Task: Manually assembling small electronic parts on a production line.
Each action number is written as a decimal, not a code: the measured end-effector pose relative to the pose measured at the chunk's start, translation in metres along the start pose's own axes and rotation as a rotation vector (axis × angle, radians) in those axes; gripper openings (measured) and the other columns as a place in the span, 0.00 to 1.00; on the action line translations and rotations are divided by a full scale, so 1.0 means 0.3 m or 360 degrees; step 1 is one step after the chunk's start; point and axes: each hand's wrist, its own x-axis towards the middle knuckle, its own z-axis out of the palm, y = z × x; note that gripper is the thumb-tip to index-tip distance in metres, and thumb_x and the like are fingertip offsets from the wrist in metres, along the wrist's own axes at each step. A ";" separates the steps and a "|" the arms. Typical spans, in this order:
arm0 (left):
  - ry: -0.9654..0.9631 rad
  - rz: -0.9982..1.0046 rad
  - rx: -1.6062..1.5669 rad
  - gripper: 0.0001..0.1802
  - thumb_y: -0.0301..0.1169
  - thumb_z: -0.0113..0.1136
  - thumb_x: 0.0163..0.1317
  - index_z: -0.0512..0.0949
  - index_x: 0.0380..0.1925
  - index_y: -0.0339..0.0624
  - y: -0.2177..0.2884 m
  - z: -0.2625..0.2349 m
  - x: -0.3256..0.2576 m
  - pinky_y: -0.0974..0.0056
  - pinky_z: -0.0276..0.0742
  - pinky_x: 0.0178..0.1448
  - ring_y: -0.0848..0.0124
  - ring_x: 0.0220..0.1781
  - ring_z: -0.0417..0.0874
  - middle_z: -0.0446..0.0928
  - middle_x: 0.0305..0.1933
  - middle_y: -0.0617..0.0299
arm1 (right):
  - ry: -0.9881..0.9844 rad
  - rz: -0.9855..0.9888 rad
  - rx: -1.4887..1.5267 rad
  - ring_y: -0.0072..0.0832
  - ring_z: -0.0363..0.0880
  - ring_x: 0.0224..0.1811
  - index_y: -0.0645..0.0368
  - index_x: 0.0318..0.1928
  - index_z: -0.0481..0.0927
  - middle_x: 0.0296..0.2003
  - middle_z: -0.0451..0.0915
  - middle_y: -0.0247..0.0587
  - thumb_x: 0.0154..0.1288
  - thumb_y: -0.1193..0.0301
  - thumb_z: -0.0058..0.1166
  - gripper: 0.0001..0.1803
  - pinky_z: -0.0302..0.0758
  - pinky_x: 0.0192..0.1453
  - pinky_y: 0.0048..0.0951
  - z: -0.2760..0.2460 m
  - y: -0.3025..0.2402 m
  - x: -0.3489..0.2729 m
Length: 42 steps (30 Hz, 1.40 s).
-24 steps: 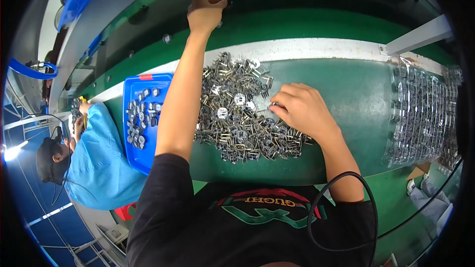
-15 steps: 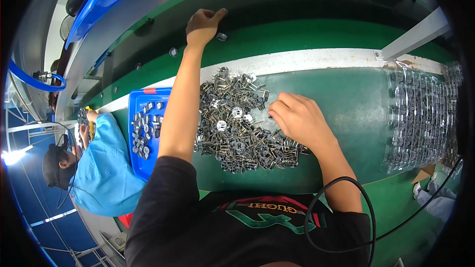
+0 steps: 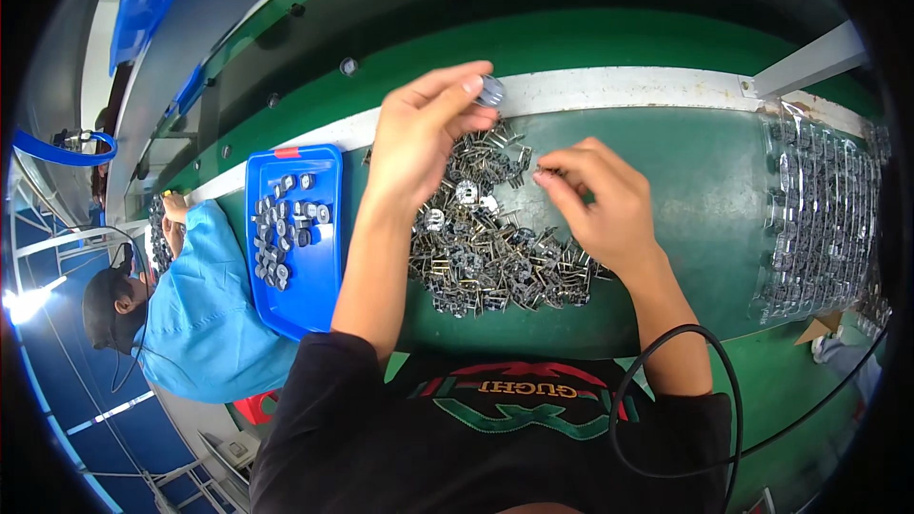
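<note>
Back from its far reach across the table [image 3: 705,190], the left hand [image 3: 419,138] now hangs over the heap of small metal parts [image 3: 495,247], its fingers [image 3: 466,86] pinching a small round silvery disc [image 3: 490,90] by the rim. The right hand [image 3: 600,205] hovers at the heap's right edge, its fingertips nipped on a thin pronged piece [image 3: 545,169]. A light rim grip suits these pieces best, I judge: the disc looks smooth and slippery, the prongs thin and easily bent. Left of the heap sits a blue plastic tray [image 3: 319,271] holding similar dark round parts, while clear blister sheets [image 3: 819,219] gleam at right.
</note>
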 end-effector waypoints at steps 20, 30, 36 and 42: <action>-0.0308 -0.0127 -0.0635 0.21 0.28 0.56 0.68 0.73 0.59 0.28 -0.120 0.017 -0.210 0.60 0.78 0.59 0.64 0.52 0.81 0.79 0.52 0.49 | 0.0274 -0.0003 0.0195 0.24 0.80 0.28 0.64 0.38 0.84 0.33 0.81 0.39 0.57 0.81 0.66 0.08 0.77 0.33 0.23 0.009 -0.031 0.002; -0.0521 0.0103 -0.0724 0.23 0.14 0.61 0.60 0.73 0.58 0.29 -0.165 0.035 -0.224 0.63 0.79 0.60 0.65 0.59 0.79 0.76 0.54 0.52 | 0.0283 -0.0134 0.0060 0.25 0.81 0.28 0.65 0.38 0.83 0.32 0.80 0.41 0.55 0.85 0.65 0.09 0.78 0.28 0.23 0.022 -0.079 -0.013; -0.0345 0.0338 -0.0356 0.24 0.08 0.64 0.50 0.77 0.50 0.25 -0.157 0.044 -0.231 0.63 0.80 0.60 0.59 0.59 0.79 0.73 0.56 0.47 | 0.0266 -0.0192 -0.0011 0.26 0.81 0.28 0.64 0.37 0.83 0.32 0.79 0.40 0.53 0.85 0.66 0.10 0.77 0.27 0.24 0.013 -0.077 -0.010; -0.0439 0.0389 -0.0372 0.21 0.10 0.64 0.55 0.79 0.51 0.30 -0.171 0.040 -0.227 0.65 0.83 0.58 0.63 0.59 0.79 0.75 0.56 0.51 | 0.0265 -0.0322 -0.0138 0.29 0.79 0.25 0.62 0.36 0.84 0.30 0.79 0.39 0.49 0.82 0.68 0.12 0.74 0.25 0.26 0.029 -0.067 -0.020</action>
